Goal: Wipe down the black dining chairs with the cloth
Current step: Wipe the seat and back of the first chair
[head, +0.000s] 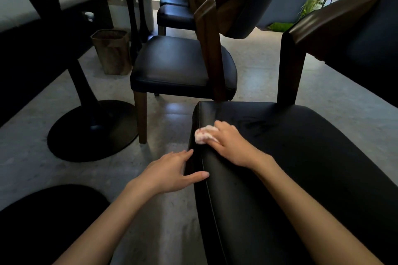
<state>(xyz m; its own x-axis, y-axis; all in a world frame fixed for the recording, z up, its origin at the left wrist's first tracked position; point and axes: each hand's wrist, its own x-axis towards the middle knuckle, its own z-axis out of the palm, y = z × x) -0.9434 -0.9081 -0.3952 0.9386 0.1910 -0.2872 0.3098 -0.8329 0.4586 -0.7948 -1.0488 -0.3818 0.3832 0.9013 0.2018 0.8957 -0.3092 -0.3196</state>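
The right hand (228, 144) grips a small crumpled pale cloth (203, 134), fingers curled over it, and presses it onto the nearest chair seat (290, 168) close to the seat's far left corner. The left hand (170, 170) holds nothing. Its fingers are extended against the left side of the same seat, with the thumb lying across the edge seam. A second black chair (178, 66) stands just beyond. A round table base (92, 133) sits on the floor to the left.

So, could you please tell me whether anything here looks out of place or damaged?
Nothing is spilled or broken. Only faint streaks mark the near chair's seat just beyond the cloth in the right hand, probably wiping smears.
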